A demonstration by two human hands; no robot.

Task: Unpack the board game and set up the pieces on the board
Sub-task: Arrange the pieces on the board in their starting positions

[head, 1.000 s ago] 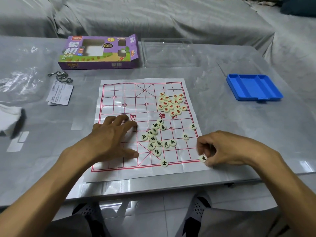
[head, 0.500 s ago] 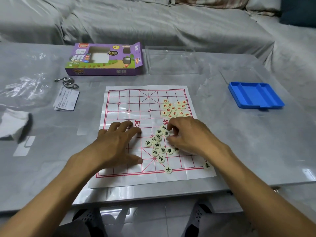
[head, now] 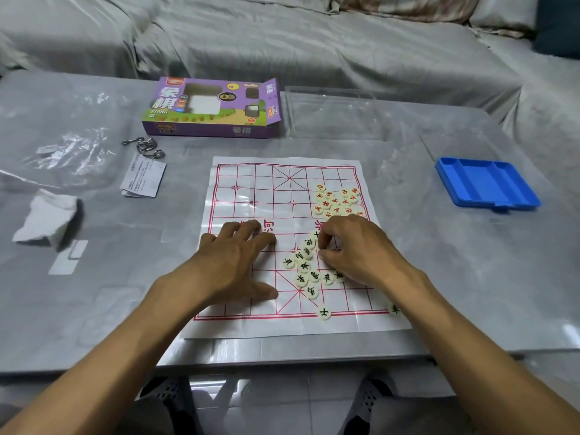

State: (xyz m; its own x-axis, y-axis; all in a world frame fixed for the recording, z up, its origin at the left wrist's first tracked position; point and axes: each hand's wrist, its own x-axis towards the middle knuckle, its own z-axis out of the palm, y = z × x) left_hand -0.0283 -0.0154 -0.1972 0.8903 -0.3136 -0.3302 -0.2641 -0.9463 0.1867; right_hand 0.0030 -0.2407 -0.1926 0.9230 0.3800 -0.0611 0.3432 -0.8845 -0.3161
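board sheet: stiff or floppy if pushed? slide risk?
Likely floppy: the board sheet looks thin, with fold creases and glare. Probably light and apt to slide on the glossy table; the left hand rests flat on it, perhaps steadying it while the right hand picks pieces.

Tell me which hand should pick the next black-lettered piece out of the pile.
Right. The right hand is already over the black-lettered pile, fingertips curled at one piece, though whether it is pinched is unclear. The left hand lies flat on the paper board, probably steadying it.
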